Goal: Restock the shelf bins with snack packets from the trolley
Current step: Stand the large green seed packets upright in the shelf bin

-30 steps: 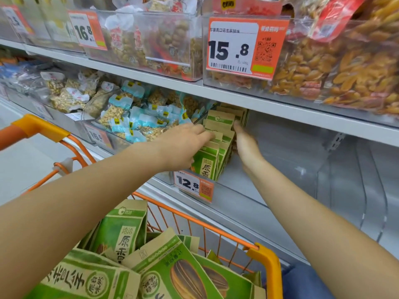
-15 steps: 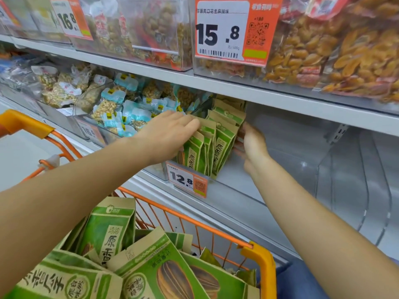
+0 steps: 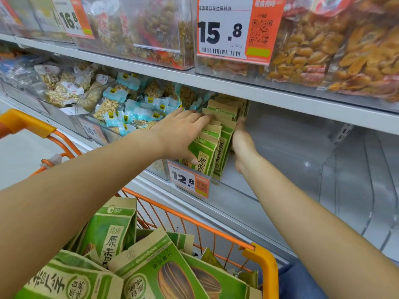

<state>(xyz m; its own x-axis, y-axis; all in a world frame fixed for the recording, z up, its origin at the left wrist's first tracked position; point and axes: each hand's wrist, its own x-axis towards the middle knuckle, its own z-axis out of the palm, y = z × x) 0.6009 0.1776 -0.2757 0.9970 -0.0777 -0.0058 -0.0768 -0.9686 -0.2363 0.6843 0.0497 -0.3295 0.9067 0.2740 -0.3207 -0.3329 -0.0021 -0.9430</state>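
Observation:
A row of green and tan snack packets [image 3: 207, 152] stands on edge at the left end of a clear shelf bin [image 3: 280, 182]. My left hand [image 3: 181, 134] lies over the packets' tops and left side with fingers stretched out, thumb on the front packet's face. My right hand [image 3: 241, 143] presses flat against the right side of the row, its fingertips hidden behind the packets. Below, the orange trolley [image 3: 265, 264] holds several more of the same green packets [image 3: 112, 231], lying loosely heaped.
An orange 12.8 price tag [image 3: 189, 180] hangs on the bin's front. To the left sits a bin of blue-labelled nut packs [image 3: 138, 108]. The upper shelf [image 3: 237, 87] carries bins of fried snacks and a 15.8 tag [image 3: 235, 29]. The trolley handle [image 3: 26, 121] is at far left.
My right hand came forward from the back of the row to its right side. The packets went from leaning apart to standing closer together between both hands.

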